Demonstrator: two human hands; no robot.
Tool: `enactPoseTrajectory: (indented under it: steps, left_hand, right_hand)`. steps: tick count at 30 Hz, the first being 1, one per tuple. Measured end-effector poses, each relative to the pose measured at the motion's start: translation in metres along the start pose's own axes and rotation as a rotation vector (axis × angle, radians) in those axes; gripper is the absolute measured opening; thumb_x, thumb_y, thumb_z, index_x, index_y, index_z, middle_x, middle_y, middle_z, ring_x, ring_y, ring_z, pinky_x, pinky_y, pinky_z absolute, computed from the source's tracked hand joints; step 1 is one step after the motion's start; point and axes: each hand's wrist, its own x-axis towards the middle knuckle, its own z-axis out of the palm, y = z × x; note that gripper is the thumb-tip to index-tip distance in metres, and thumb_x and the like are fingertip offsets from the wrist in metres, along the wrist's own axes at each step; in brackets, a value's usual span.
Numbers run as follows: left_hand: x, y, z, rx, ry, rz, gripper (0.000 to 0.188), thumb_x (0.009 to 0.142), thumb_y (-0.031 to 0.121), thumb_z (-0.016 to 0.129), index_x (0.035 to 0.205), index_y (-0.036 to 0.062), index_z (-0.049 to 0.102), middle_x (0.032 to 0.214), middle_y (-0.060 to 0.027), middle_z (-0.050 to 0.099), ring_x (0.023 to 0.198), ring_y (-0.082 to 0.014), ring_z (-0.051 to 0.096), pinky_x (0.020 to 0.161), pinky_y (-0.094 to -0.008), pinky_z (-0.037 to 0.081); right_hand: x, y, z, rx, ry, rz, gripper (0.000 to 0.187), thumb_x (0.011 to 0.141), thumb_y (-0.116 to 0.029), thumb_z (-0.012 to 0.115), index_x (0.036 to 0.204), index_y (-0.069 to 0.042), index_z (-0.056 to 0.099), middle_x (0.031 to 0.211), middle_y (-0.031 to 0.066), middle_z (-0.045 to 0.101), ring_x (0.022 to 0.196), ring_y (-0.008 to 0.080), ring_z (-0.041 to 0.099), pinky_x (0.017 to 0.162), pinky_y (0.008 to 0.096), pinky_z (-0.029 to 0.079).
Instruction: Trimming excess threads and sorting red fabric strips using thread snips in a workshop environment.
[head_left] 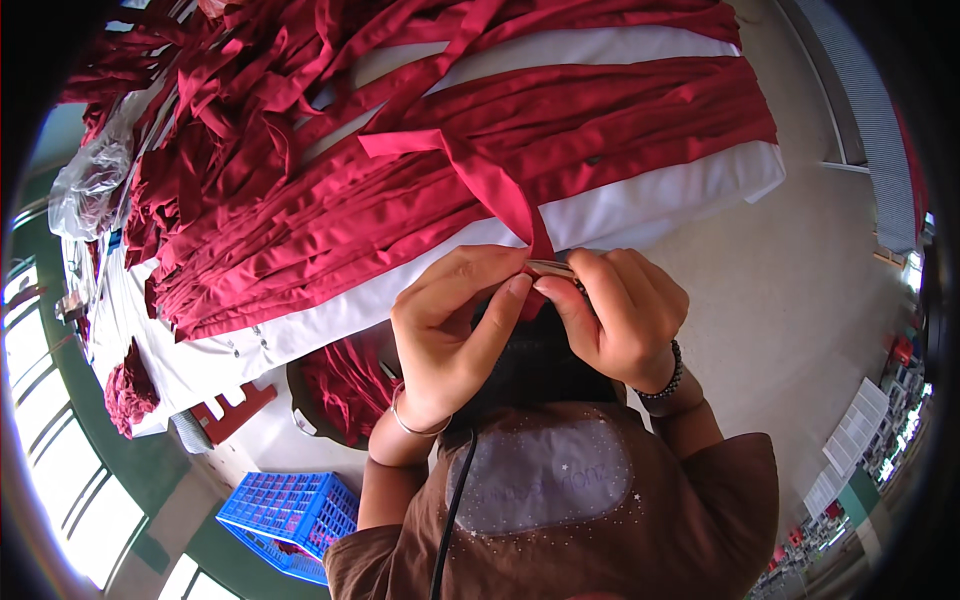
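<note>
A dark red fabric strip (492, 185) runs from the covered table down to my fingers, its upper end folded over the pile. My left hand (455, 320) pinches this strip between thumb and index finger. Close against it, my right hand (620, 315) has its fingers closed round a small, slim metal tool (552, 268), whose kind I cannot make out. The tool lies at the strip, between the two hands' fingertips. Beyond my hands, many long red strips (400, 225) lie side by side in bundles.
The table has a white cover (690, 190), with tangled red strips (240, 100) and a clear plastic bag (95, 185) at the left. Below stand a round container (300, 405) of red fabric, a blue plastic crate (285, 510) and a red stool-like object (238, 412).
</note>
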Motion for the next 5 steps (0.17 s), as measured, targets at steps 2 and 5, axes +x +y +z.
enactPoseTrajectory:
  steps: [2, 5]
  left_hand:
    - [-0.0005, -0.001, 0.0008, 0.028, 0.009, 0.025, 0.018, 0.084, -0.01, 0.059, 0.101, -0.0114, 0.064, 0.099, -0.0139, 0.063, 0.082, -0.0147, 0.062, 0.071, -0.0226, 0.05]
    - [-0.0005, 0.0026, -0.0015, 0.051, -0.01, 0.008, 0.018, 0.084, -0.01, 0.059, 0.101, -0.0108, 0.064, 0.099, -0.014, 0.063, 0.083, -0.0152, 0.062, 0.072, -0.0223, 0.05]
  right_hand:
    - [-0.0004, 0.0003, 0.0005, -0.022, 0.019, -0.013, 0.023, 0.08, -0.022, 0.073, 0.081, -0.004, 0.06, 0.06, 0.0027, 0.05, 0.046, 0.0179, 0.05, 0.042, 0.029, 0.038]
    - [0.0, 0.0004, -0.0003, -0.008, 0.005, -0.01, 0.022, 0.079, -0.022, 0.074, 0.082, -0.004, 0.06, 0.06, 0.0025, 0.05, 0.047, 0.0184, 0.05, 0.042, 0.0294, 0.039]
